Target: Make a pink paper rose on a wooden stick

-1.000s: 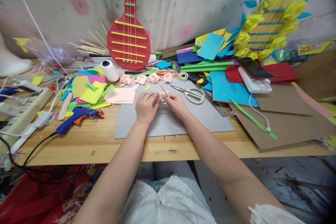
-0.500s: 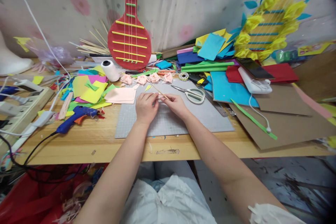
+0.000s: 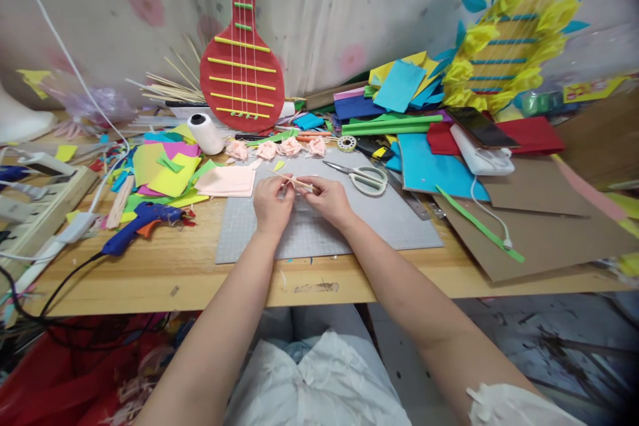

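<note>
Above the grey cutting mat (image 3: 319, 239), my two hands meet fingertip to fingertip. My right hand (image 3: 329, 201) pinches a thin wooden stick (image 3: 285, 177), whose far end points left across my left fingers. My left hand (image 3: 272, 205) is closed on a small piece of pale pink paper, mostly hidden by the fingers. Just behind the hands, several pale pink paper flowers (image 3: 267, 150) lie in a row. A stack of flat pale pink paper (image 3: 225, 181) rests left of my left hand. Scissors (image 3: 368, 180) with pale handles lie to the right of my right hand.
A blue glue gun (image 3: 144, 223) and a power strip (image 3: 54, 203) are at left. A white thread spool (image 3: 206, 134) stands before the red cardboard instrument (image 3: 243, 80). Brown cardboard (image 3: 539, 239), a metal ruler (image 3: 412, 200) and a phone (image 3: 479, 126) lie at right.
The stick has swung to a flatter angle and now reaches left over my left fingers. The whole view has shifted slightly; the things on the table stay put.
</note>
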Demonstrator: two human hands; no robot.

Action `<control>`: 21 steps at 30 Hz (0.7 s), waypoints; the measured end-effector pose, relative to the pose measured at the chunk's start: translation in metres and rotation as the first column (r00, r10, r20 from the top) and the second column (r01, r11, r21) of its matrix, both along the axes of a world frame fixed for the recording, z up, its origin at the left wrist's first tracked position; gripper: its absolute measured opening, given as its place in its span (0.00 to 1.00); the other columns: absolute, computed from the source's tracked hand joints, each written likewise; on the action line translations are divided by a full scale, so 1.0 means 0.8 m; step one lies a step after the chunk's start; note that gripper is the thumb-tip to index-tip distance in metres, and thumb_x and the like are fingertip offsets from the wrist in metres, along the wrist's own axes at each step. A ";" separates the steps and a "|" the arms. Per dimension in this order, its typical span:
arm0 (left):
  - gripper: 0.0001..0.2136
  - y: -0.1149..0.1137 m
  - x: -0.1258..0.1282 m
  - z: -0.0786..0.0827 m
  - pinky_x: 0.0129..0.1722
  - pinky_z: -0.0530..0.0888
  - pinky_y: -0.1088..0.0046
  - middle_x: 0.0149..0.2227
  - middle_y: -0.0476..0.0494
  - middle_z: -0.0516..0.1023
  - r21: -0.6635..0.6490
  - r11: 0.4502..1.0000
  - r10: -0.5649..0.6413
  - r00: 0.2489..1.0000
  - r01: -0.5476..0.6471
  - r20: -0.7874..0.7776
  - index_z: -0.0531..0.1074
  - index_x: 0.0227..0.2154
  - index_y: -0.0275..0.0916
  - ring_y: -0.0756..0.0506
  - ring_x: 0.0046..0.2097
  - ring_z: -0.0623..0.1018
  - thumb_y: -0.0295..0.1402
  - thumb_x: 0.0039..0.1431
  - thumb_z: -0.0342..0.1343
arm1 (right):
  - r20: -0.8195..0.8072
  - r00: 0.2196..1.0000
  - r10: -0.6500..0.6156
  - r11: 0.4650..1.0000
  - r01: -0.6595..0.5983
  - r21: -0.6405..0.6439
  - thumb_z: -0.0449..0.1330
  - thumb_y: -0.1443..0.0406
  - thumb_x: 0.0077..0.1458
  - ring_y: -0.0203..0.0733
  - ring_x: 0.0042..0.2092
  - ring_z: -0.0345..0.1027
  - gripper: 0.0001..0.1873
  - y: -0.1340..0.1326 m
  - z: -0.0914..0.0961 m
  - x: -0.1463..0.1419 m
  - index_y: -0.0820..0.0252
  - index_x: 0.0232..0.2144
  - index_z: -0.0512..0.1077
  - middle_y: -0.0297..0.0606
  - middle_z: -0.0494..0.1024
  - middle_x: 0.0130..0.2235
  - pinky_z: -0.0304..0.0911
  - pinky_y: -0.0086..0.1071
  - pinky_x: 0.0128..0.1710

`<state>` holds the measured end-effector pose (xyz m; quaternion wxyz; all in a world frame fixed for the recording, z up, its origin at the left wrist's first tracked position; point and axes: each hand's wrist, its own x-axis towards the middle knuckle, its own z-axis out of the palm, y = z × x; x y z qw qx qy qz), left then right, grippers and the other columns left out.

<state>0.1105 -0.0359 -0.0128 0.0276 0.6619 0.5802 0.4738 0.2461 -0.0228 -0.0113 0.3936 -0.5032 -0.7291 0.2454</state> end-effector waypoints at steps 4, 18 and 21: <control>0.09 0.001 0.000 -0.002 0.38 0.66 0.70 0.31 0.46 0.75 0.004 1.000 0.009 1.000 -0.009 0.001 0.74 0.34 0.38 0.48 0.33 0.71 0.29 0.49 0.52 | -0.001 1.000 0.025 1.000 -0.025 0.010 0.54 0.59 0.49 0.31 0.24 0.61 0.16 0.000 -0.003 0.000 0.53 0.40 0.73 0.31 0.77 0.30 0.54 0.25 0.26; 0.09 0.002 -0.001 -0.005 0.39 0.66 0.69 0.32 0.46 0.76 0.029 0.999 0.020 0.999 -0.018 -0.044 0.74 0.34 0.39 0.47 0.35 0.71 0.30 0.49 0.52 | 0.005 0.999 0.033 0.999 -0.033 0.043 0.55 0.59 0.49 0.31 0.26 0.63 0.15 -0.001 -0.002 0.000 0.54 0.40 0.73 0.32 0.78 0.34 0.56 0.25 0.28; 0.09 0.002 -0.001 -0.005 0.40 0.65 0.69 0.31 0.46 0.75 0.017 1.000 0.025 0.998 -0.024 -0.050 0.74 0.34 0.39 0.46 0.35 0.71 0.30 0.50 0.52 | 0.012 1.000 0.024 0.998 -0.024 0.051 0.55 0.59 0.49 0.31 0.26 0.62 0.15 -0.002 -0.002 0.000 0.53 0.39 0.73 0.31 0.77 0.32 0.55 0.25 0.28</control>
